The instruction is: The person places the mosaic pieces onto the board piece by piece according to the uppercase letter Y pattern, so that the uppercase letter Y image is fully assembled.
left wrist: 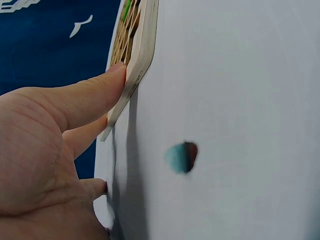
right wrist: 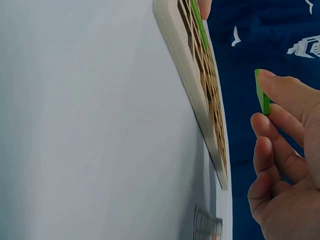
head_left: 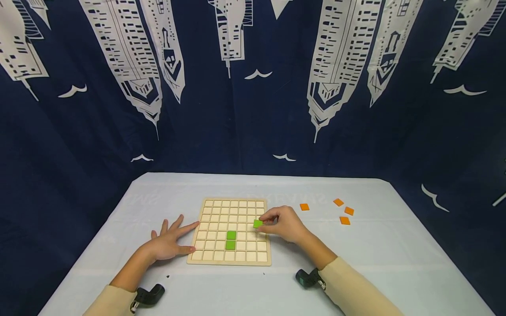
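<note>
A green tile (head_left: 258,223) is pinched between the thumb and fingers of a person's right hand (head_left: 286,224), held just above the right side of a gridded wooden board (head_left: 229,263). Two more green tiles (head_left: 231,235) sit in the board's grid, one directly beyond the other in neighboring cells. The left hand (head_left: 165,244), fingers spread apart and gripping nothing, touches the board's left edge with thumb and a fingertip. Four orange tiles (head_left: 345,220) lie on the white tabletop (head_left: 379,263) to the far right. Beyond the table hangs a navy cloth (head_left: 237,123) printed with white buildings and birds.
</note>
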Available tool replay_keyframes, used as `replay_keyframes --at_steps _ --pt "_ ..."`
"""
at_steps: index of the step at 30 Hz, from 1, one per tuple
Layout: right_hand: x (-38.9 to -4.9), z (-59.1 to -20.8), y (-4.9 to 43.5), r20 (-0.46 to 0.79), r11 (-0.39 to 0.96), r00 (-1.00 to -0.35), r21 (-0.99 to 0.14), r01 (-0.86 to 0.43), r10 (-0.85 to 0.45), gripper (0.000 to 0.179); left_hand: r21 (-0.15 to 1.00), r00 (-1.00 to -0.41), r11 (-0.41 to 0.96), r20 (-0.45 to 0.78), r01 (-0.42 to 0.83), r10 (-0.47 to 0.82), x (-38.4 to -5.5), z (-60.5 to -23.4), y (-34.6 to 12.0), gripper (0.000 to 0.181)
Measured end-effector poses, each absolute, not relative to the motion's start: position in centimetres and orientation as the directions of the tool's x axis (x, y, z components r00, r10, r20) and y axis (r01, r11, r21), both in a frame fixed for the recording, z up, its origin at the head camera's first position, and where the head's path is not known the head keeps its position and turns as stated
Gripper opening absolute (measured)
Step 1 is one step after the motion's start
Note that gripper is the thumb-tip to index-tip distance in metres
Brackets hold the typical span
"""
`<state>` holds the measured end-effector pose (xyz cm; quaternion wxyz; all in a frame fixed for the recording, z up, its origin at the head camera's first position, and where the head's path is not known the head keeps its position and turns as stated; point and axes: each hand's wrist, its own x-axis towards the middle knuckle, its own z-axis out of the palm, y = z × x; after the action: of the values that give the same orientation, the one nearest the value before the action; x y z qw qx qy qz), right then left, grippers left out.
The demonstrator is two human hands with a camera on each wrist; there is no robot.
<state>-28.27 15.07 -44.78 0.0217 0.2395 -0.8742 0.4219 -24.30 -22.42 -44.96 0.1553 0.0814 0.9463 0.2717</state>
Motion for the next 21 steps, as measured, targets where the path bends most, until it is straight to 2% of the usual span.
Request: replay_keyframes --at_steps 11,21 --pt "-28.9 -44.8 12.8 0.201 0.511 -0.895 -0.762 -0.398 -0.398 0.023 0.55 -0.938 0.832 -0.246 0.074 0.246 -24.2 -44.8 -22.4 0.087" --pt "-29.2 -44.9 11.2 0.179 0.531 -0.894 -0.75 -0.395 -0.411 0.023 0.547 -0.937 0.833 -0.246 0.078 0.249 -24.2 -44.8 -22.4 0.087"
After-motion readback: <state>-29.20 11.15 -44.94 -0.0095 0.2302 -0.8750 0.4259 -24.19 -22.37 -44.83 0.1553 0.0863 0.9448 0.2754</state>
